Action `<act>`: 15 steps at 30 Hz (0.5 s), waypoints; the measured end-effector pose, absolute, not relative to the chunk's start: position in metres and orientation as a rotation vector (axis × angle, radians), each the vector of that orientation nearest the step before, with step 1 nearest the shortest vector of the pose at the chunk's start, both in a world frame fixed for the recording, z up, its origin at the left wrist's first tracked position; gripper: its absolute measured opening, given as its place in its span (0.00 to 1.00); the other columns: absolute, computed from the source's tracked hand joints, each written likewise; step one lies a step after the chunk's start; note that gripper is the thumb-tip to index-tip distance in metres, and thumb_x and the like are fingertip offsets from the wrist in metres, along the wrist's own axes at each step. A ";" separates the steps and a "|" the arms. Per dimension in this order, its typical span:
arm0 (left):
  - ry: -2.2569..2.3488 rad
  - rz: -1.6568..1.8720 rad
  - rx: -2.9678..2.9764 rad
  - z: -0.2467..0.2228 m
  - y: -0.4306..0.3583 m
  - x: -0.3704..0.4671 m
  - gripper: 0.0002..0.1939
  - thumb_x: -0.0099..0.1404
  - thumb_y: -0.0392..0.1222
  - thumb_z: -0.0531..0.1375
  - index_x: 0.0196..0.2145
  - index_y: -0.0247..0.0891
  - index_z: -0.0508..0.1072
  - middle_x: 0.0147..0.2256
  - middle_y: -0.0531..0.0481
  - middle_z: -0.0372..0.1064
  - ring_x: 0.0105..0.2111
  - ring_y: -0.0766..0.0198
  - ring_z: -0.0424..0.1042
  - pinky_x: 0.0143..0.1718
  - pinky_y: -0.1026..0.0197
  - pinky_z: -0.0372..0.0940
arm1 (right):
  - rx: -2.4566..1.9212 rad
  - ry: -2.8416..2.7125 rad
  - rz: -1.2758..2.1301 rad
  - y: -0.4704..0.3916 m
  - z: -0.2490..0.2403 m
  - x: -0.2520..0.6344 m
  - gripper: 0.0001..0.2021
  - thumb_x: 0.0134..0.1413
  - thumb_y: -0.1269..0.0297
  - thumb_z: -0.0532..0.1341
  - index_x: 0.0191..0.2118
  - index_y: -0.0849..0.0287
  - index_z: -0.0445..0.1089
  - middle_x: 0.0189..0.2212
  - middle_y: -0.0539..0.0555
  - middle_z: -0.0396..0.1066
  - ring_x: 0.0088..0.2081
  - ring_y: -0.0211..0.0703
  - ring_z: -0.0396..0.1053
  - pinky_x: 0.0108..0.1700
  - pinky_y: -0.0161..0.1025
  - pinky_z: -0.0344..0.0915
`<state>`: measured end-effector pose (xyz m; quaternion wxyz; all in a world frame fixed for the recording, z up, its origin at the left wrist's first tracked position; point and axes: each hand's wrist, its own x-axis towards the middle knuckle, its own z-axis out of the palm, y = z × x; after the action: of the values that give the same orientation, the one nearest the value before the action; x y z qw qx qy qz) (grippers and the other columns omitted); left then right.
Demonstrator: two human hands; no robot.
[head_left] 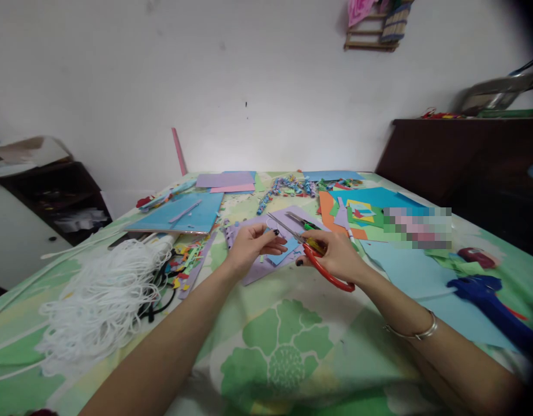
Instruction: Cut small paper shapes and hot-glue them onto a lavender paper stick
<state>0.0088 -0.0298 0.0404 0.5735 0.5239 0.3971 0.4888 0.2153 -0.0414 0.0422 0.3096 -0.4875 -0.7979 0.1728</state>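
Observation:
My right hand [333,251] holds a pair of scissors [320,267] by the red handles, the blades pointing up and left toward my other hand. With thumb and forefinger pinched together, my left hand [255,245] is at the blade tips; a thin whitish bit shows there, too small to name. Below both hands lies a purple sheet [253,275] with a small blue paper piece [280,254] and tiny scraps on it. A second pair of scissors [303,221], with green and black handles, rests on the purple sheet just beyond my right hand.
White cord [105,294] is heaped at the left beside colourful paper scraps [188,263]. A blue sheet [175,211] lies behind it. Patterned curled strips [287,188] sit at the back. On the right are a light blue sheet [405,271] and a blue glue gun [487,294].

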 end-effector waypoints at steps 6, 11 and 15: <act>0.946 1.279 1.251 0.039 -0.029 0.010 0.18 0.47 0.41 0.69 0.18 0.34 0.62 0.21 0.47 0.73 0.26 0.60 0.76 0.30 0.63 0.71 | -1.273 -2.155 0.434 -0.040 0.040 0.215 0.16 0.43 0.57 0.64 0.39 0.60 0.72 0.18 0.45 0.57 0.21 0.34 0.51 0.23 0.33 0.50; 0.887 1.322 1.205 0.039 -0.028 0.008 0.17 0.48 0.40 0.68 0.21 0.34 0.62 0.24 0.46 0.75 0.27 0.60 0.77 0.28 0.65 0.71 | -1.230 -2.199 0.409 -0.041 0.040 0.214 0.16 0.43 0.56 0.64 0.38 0.59 0.71 0.19 0.46 0.60 0.22 0.35 0.52 0.23 0.33 0.49; 0.795 1.295 1.183 0.040 -0.031 0.007 0.18 0.47 0.40 0.69 0.23 0.35 0.61 0.24 0.46 0.76 0.25 0.61 0.77 0.25 0.66 0.70 | -1.192 -2.209 0.436 -0.042 0.040 0.212 0.17 0.43 0.55 0.65 0.39 0.59 0.71 0.21 0.47 0.63 0.22 0.35 0.53 0.23 0.33 0.50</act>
<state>0.0075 -0.0309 0.0405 0.5712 0.5042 0.3388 0.5520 0.2116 -0.0422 0.0400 0.2926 -0.4473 -0.8292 0.1635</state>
